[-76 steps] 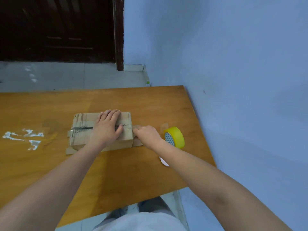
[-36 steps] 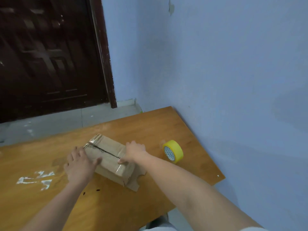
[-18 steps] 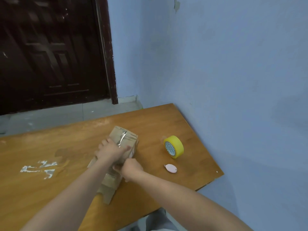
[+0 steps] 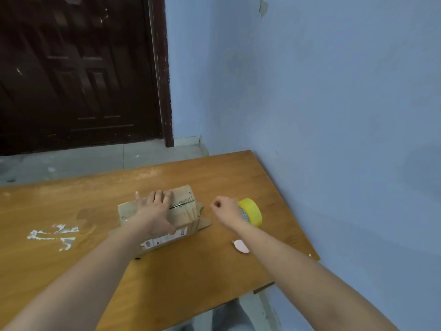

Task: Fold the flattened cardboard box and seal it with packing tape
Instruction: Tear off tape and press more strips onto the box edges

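A small brown cardboard box (image 4: 185, 212) stands folded on the wooden table (image 4: 202, 278), with a dark seam along its top and a loose flap sticking out at its right end. My left hand (image 4: 155, 210) lies flat on the box top, fingers straight, thumb down the near side. My right hand (image 4: 226, 210) is off the box, fingers curled, right against the left side of the yellow tape roll (image 4: 253, 211), which stands on edge. The hand hides part of the roll, so I cannot tell whether it holds it.
A small pink oval object (image 4: 241, 246) lies on the table beside my right forearm. White paint smears (image 4: 53, 235) mark the table at the left. A blue wall (image 4: 334, 139) runs along the table's right edge; a dark door (image 4: 78, 68) stands behind.
The box has been turned so its long side faces me. My right hand has left the box and moved right to the tape roll; my left hand now lies flat on top.
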Available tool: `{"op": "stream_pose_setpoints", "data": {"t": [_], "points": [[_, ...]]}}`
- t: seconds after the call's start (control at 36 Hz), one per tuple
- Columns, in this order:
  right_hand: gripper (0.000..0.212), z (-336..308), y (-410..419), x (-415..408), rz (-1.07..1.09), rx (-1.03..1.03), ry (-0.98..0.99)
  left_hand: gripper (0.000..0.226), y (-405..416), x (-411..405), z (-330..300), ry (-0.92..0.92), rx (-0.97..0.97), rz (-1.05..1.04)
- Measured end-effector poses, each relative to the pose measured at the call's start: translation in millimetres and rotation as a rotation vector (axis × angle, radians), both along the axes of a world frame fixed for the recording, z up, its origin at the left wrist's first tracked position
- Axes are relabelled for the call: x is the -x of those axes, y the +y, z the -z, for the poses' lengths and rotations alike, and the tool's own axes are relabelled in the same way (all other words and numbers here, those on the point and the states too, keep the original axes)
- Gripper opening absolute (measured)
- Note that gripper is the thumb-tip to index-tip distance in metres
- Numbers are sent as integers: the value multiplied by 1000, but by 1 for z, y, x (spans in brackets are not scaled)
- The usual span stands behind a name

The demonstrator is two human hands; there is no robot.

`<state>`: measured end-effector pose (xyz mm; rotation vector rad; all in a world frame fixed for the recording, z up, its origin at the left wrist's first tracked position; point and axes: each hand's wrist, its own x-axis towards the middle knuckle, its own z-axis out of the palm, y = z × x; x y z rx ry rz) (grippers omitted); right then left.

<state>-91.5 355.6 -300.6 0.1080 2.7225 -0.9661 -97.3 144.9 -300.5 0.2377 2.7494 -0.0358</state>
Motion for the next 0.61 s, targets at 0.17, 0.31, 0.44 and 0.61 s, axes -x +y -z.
{"op": "stream_pose_setpoints", "data": {"t": [0.17, 0.31, 0.44, 0.61], "points": [[15, 9, 81, 34, 275, -97, 36, 114, 2, 13, 9, -105, -95, 65], [23, 21, 120, 54, 392, -82, -95, 108, 12, 22, 12, -39, -265, -14], [51, 24, 128, 71, 396, -41, -261, 107, 34, 24, 21, 181, -250, -48], [62, 32, 123, 91, 347, 20, -439, 99, 41, 18, 48, 225, -239, -80]]}}
